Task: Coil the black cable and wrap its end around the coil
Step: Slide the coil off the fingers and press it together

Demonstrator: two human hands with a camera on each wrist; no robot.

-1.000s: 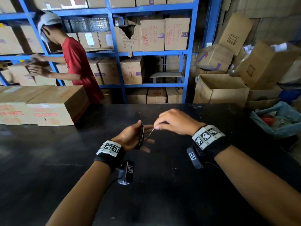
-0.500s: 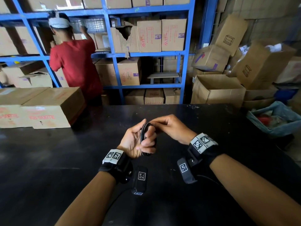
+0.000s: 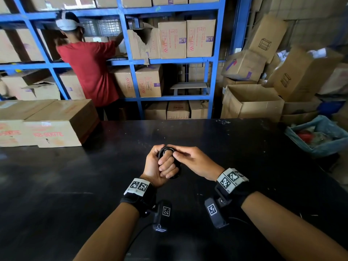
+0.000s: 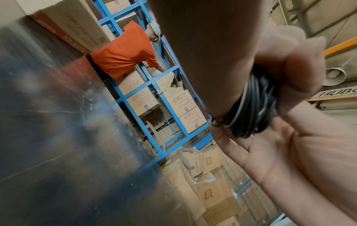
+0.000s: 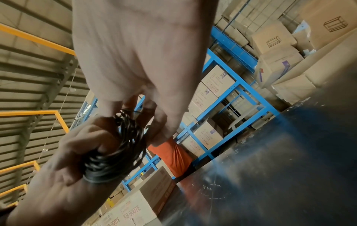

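Above the black table (image 3: pixel 75 185), the left hand (image 3: pixel 158 166) curls its fingers through the black cable (image 3: pixel 178 167) coil, while the right hand (image 3: pixel 194 162) pinches the coil's far end.

Head view looks down over tabletop (image 3: pixel 75 185); both wrist views sit close, sharing the cable coil (image 4: pixel 251 105) and blue shelves (image 5: pixel 241 82).

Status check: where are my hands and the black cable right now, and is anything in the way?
Left hand grips the black cable coil above the black table. Right hand pinches the coil's top. Nothing between hands and coil.
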